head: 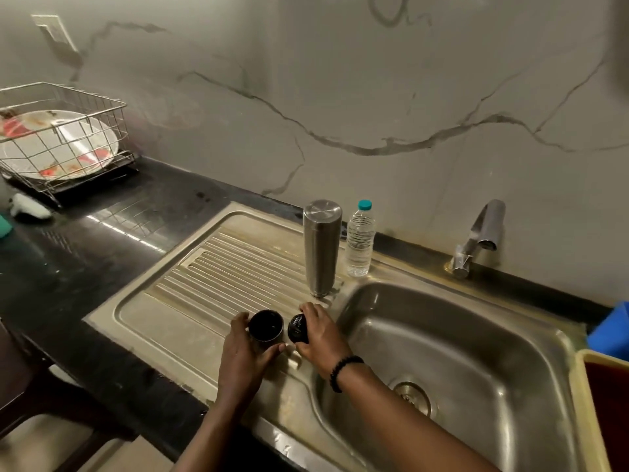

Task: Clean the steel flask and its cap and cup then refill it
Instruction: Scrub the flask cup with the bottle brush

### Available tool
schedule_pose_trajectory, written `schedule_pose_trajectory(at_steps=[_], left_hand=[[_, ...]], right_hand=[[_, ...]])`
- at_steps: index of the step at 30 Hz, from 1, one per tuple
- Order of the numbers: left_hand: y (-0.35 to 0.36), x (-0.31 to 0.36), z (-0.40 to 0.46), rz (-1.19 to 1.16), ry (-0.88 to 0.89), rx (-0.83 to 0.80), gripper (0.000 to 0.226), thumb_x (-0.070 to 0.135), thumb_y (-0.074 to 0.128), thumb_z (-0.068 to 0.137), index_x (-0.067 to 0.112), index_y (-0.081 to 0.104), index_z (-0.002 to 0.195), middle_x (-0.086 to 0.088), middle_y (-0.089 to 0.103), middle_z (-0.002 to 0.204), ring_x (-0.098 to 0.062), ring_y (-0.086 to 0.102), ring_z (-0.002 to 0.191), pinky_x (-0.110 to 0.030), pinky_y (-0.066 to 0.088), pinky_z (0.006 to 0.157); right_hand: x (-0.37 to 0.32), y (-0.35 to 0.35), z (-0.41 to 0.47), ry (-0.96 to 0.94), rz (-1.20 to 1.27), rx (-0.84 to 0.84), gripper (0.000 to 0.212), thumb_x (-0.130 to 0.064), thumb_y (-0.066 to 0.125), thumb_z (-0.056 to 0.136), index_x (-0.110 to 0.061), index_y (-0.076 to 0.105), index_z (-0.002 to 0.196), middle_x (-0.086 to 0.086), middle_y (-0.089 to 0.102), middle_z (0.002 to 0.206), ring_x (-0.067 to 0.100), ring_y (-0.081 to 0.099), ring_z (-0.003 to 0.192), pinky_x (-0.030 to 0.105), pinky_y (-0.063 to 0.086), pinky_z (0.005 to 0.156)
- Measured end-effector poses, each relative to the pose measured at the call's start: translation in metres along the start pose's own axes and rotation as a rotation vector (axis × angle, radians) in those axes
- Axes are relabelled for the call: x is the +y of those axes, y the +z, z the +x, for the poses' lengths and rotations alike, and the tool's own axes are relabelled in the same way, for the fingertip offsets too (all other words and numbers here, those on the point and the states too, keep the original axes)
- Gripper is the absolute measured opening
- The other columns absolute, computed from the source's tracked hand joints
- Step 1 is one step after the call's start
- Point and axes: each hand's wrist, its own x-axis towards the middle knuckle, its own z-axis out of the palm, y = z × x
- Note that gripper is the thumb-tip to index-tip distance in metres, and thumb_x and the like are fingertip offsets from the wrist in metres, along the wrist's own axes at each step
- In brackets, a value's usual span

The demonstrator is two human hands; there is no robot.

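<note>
The steel flask (321, 248) stands upside down, mouth down, on the ribbed drainboard (190, 287) beside the basin. In front of it my left hand (246, 352) grips the small steel cup (266, 328), its dark inside facing up. My right hand (320, 337) holds the black cap (297, 329) right next to the cup, just above the drainboard's near right corner. A black bead bracelet is on my right wrist.
A capped plastic water bottle (360, 240) stands behind the flask. The sink basin (476, 356) and tap (478, 238) lie to the right, with a blue tub (612, 330) and a yellow-rimmed bin (594, 413) at the right edge. A wire dish rack (64, 141) with plates sits far left on the black counter.
</note>
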Motion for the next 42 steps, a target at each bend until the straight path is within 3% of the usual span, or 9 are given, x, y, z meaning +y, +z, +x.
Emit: schedule_pose_trajectory(at_steps=[8, 14, 17, 22, 24, 27, 30, 36, 42], left_hand=[[-0.001, 0.007, 0.003, -0.157, -0.041, 0.056, 0.068, 0.028, 0.089, 0.073, 0.019, 0.050, 0.127, -0.001, 0.064, 0.120, -0.023, 0.063, 0.110, -0.032, 0.049, 0.086], [-0.003, 0.028, 0.001, -0.291, 0.003, 0.159, 0.062, 0.040, 0.085, 0.075, 0.029, 0.049, 0.124, 0.004, 0.061, 0.122, -0.017, 0.059, 0.113, -0.044, 0.053, 0.095], [-0.003, 0.041, 0.000, -0.410, 0.022, 0.166, 0.065, 0.037, 0.086, 0.074, 0.028, 0.050, 0.128, 0.006, 0.059, 0.125, -0.013, 0.057, 0.118, -0.045, 0.053, 0.096], [0.000, 0.065, -0.004, -0.597, 0.088, 0.041, 0.070, 0.040, 0.085, 0.074, 0.030, 0.050, 0.133, 0.009, 0.059, 0.130, -0.012, 0.058, 0.122, -0.036, 0.053, 0.098], [0.003, 0.075, -0.006, -0.645, 0.124, -0.020, 0.072, 0.037, 0.086, 0.073, 0.027, 0.050, 0.134, 0.010, 0.059, 0.131, -0.012, 0.058, 0.124, -0.034, 0.053, 0.099], [0.010, 0.091, -0.009, -0.687, 0.181, -0.102, 0.072, 0.023, 0.088, 0.076, 0.019, 0.049, 0.135, 0.005, 0.060, 0.131, -0.017, 0.058, 0.127, -0.038, 0.055, 0.098], [0.017, 0.102, -0.011, -0.705, 0.201, -0.160, 0.074, 0.021, 0.087, 0.076, 0.020, 0.047, 0.139, 0.006, 0.058, 0.134, -0.015, 0.057, 0.128, -0.033, 0.054, 0.100], [0.034, 0.115, -0.013, -0.696, 0.173, -0.282, 0.071, 0.010, 0.084, 0.078, 0.021, 0.049, 0.138, 0.008, 0.062, 0.132, -0.011, 0.059, 0.125, -0.029, 0.055, 0.095], [0.058, 0.139, -0.021, -0.704, 0.179, -0.390, 0.070, 0.013, 0.083, 0.079, 0.024, 0.048, 0.138, 0.017, 0.063, 0.129, -0.002, 0.058, 0.124, -0.019, 0.049, 0.100]], right_hand=[[0.006, -0.004, 0.000, 0.039, 0.074, -0.049, 0.075, -0.020, 0.077, 0.081, -0.014, 0.033, 0.141, 0.008, 0.043, 0.141, 0.021, 0.042, 0.131, 0.026, 0.034, 0.110], [0.015, -0.008, -0.008, 0.126, 0.213, -0.047, 0.089, -0.031, 0.080, 0.079, -0.020, 0.025, 0.149, 0.003, 0.031, 0.153, 0.017, 0.032, 0.140, 0.026, 0.029, 0.113], [0.017, -0.017, -0.013, 0.151, 0.342, 0.013, 0.082, -0.035, 0.076, 0.083, -0.019, 0.029, 0.149, 0.000, 0.029, 0.153, 0.014, 0.032, 0.140, 0.021, 0.031, 0.108], [0.016, -0.041, -0.021, 0.175, 0.444, 0.293, 0.037, -0.028, 0.059, 0.096, -0.025, 0.049, 0.132, -0.006, 0.053, 0.130, 0.006, 0.054, 0.115, 0.015, 0.047, 0.092], [0.015, -0.055, -0.023, 0.180, 0.540, 0.343, 0.025, -0.028, 0.055, 0.099, -0.026, 0.056, 0.124, -0.009, 0.062, 0.117, 0.002, 0.060, 0.107, 0.020, 0.052, 0.090], [0.011, -0.073, -0.030, 0.145, 0.743, 0.226, 0.027, -0.035, 0.049, 0.100, -0.024, 0.062, 0.120, -0.007, 0.068, 0.112, 0.005, 0.065, 0.103, 0.028, 0.056, 0.089], [0.010, -0.088, -0.040, 0.145, 0.907, 0.154, 0.029, -0.031, 0.046, 0.101, -0.018, 0.064, 0.120, -0.001, 0.072, 0.108, 0.009, 0.070, 0.095, 0.024, 0.056, 0.079], [0.031, -0.101, -0.058, 0.149, 0.846, 0.240, 0.031, -0.041, 0.059, 0.092, -0.028, 0.066, 0.119, -0.006, 0.068, 0.117, 0.011, 0.064, 0.111, 0.034, 0.056, 0.091], [0.043, -0.120, -0.083, 0.217, 0.830, 0.317, 0.024, -0.032, 0.055, 0.097, -0.020, 0.065, 0.114, -0.002, 0.071, 0.106, 0.011, 0.070, 0.093, 0.028, 0.058, 0.080]])
